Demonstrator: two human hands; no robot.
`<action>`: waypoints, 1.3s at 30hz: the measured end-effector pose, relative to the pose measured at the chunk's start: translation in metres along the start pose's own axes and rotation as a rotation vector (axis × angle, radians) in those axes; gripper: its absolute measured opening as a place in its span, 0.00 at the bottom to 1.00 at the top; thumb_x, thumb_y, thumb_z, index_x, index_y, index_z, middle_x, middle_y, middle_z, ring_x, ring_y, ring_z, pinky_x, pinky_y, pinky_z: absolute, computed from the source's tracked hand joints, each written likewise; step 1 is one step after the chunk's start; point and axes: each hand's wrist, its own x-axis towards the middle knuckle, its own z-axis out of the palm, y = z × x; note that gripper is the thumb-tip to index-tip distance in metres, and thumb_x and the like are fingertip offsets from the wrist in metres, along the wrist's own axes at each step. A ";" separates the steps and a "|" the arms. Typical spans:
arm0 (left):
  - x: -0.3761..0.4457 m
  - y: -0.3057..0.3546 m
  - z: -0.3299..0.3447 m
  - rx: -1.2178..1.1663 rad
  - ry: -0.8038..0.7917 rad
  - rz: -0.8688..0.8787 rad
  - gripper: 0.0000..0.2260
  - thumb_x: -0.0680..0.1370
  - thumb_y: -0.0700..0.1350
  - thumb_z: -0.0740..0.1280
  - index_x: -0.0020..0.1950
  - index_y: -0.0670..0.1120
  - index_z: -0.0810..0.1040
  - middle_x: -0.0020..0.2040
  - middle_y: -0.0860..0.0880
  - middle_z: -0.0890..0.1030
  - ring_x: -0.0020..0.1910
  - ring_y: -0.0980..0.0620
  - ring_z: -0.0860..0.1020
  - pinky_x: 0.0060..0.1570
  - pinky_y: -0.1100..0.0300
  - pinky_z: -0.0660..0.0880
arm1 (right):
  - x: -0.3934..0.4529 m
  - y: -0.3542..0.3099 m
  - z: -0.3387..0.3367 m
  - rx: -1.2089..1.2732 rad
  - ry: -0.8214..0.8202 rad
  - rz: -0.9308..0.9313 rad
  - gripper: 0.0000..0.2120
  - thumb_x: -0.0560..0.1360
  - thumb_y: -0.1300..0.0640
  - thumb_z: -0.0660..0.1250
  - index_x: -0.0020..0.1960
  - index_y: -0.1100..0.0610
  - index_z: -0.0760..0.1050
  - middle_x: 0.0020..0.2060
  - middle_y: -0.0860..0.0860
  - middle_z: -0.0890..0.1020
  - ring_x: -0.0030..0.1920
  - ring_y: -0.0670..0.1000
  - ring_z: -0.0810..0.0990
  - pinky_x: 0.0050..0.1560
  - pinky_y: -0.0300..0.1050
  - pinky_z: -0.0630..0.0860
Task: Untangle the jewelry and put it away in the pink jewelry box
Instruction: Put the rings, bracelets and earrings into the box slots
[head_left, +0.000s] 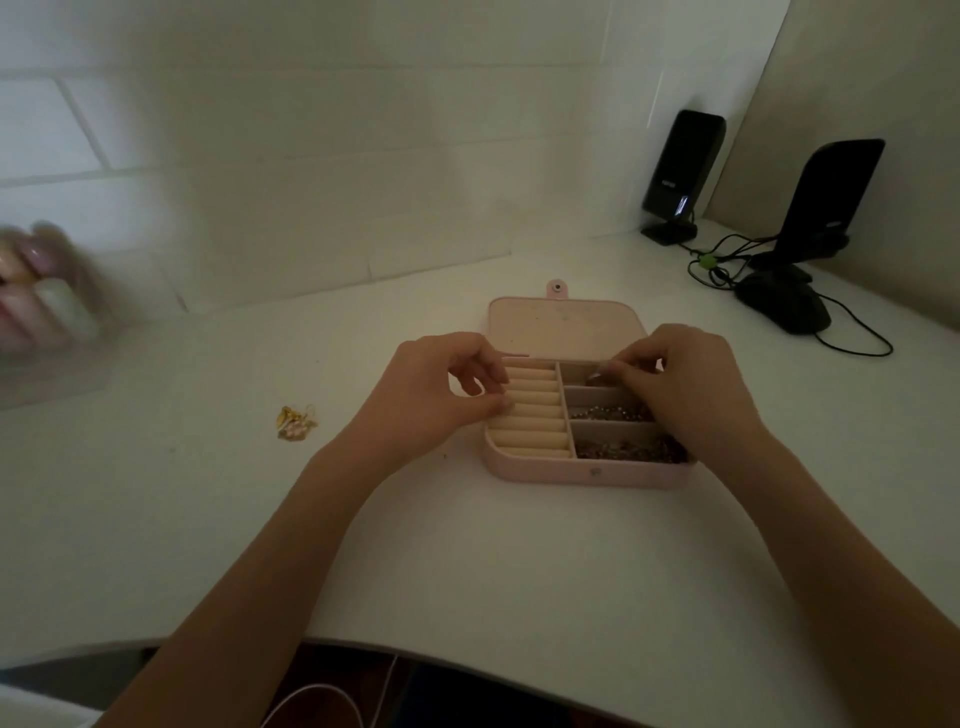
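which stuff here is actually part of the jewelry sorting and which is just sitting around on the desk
Part of the job:
- pink jewelry box, open
- chains in its right compartments
- gold jewelry tangle on the table, left of the box
- left hand and right hand over the box

Just lying about:
- two black speakers
- black mouse and its cables
- blurred bottles at far left

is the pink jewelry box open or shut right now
Open. The pink jewelry box has its lid folded back flat on the table, showing the ring rolls and compartments holding chains.
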 end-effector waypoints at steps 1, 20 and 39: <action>-0.001 -0.001 -0.002 0.008 0.004 0.004 0.08 0.66 0.40 0.77 0.40 0.48 0.80 0.35 0.57 0.81 0.34 0.61 0.77 0.33 0.75 0.68 | 0.000 0.001 -0.001 0.001 0.016 -0.006 0.06 0.74 0.52 0.68 0.46 0.51 0.84 0.33 0.41 0.72 0.34 0.40 0.69 0.35 0.31 0.61; -0.076 -0.037 -0.090 0.211 0.265 -0.059 0.08 0.70 0.36 0.73 0.39 0.49 0.80 0.41 0.57 0.81 0.37 0.59 0.78 0.36 0.68 0.74 | -0.042 -0.119 0.040 0.281 -0.286 -0.554 0.07 0.71 0.53 0.72 0.49 0.52 0.81 0.39 0.44 0.78 0.37 0.38 0.72 0.39 0.30 0.66; -0.088 -0.063 -0.087 0.321 0.316 -0.044 0.05 0.71 0.37 0.69 0.41 0.47 0.77 0.39 0.54 0.78 0.36 0.58 0.76 0.36 0.71 0.69 | -0.053 -0.161 0.090 0.317 -0.574 -0.590 0.08 0.69 0.63 0.73 0.48 0.56 0.84 0.38 0.43 0.76 0.36 0.38 0.73 0.43 0.26 0.67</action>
